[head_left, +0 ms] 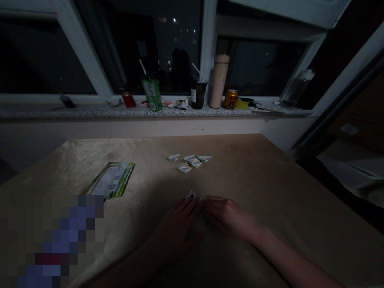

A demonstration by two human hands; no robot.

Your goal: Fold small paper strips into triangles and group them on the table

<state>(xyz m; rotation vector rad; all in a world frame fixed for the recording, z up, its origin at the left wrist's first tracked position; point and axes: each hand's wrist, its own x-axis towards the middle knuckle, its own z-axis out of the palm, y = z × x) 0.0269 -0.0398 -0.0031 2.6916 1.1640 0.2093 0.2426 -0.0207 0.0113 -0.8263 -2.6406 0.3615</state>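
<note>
My left hand point(180, 222) lies low over the brown table point(255, 172), its fingers stretched forward. Under its fingertips shows part of a small triangular packet point(192, 195); the rest of it is covered. Just to the right, my right hand point(223, 214) rests with its fingers together and bent inward. What those fingers hold, if anything, is hidden in the shadow. Farther off, several small triangular packets point(185, 167) with white and green print lie in a loose cluster. A green and white flat package point(120, 180) is on the table to the left.
A blurred-out blue shape point(61, 240) covers the near left. Along the granite windowsill point(99, 114) stand a green cup point(153, 94) with a straw, a dark cup point(198, 94), a tall pinkish flask point(219, 82), an orange can point(231, 99) and a red jar point(128, 99). The light is dim.
</note>
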